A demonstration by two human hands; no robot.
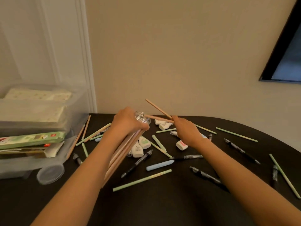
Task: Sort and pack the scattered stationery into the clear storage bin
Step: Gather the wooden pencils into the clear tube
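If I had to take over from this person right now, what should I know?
Left hand grips a bundle of tan pencils and a small clear object.
Right hand pinches two loose tan pencils.
Clear storage bin stands at the table's left, boxes inside.
Done: tan pencils mostly gathered.
Left: stray tan pencils by the bin, green pencils, black pens, white erasers, a blue stick.

Table (162,209): black top with a rounded far right corner, its far edge against the wall.
Wall (179,54): plain beige.
Door (48,38): white, panelled, beyond the table's far left corner.
Black-framed panel (290,59): on the wall, upper right; window or screen unclear.
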